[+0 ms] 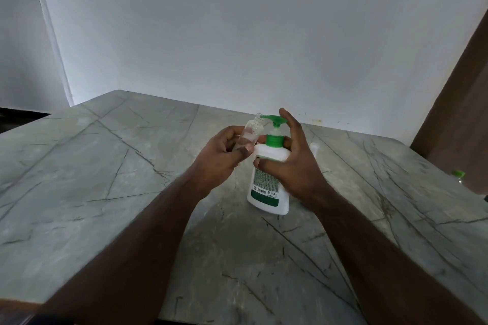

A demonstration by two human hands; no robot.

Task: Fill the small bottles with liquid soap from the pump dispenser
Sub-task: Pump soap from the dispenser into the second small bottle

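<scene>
Right now left hand (224, 152) grips a clear small bottle (250, 132), fingers curled round its body, neck tilted toward the dispenser's green nozzle (265, 116). Bottle mouth sits just at the nozzle tip; can't tell if the tip is actually inside the opening. Looks empty or close to it, hard to read through clear plastic.

Right hand (290, 158) wraps the white pump dispenser (268, 179), thumb on the front of the body, 1 finger raised over the green pump head (277, 120), touching it or nearly. Dispenser stands on the counter (105, 166), leaning slightly toward the camera.

Step in hand, my read: line up, then pump. To do it well: get the nozzle tip over or into the bottle mouth first, hold the bottle steady, press slow and short so soap doesn't overshoot the narrow neck.

Right of the dispenser, at the counter edge, a green-capped bottle (459, 175) is partly visible. Behind the dispenser, something small and white, mostly hidden.
</scene>
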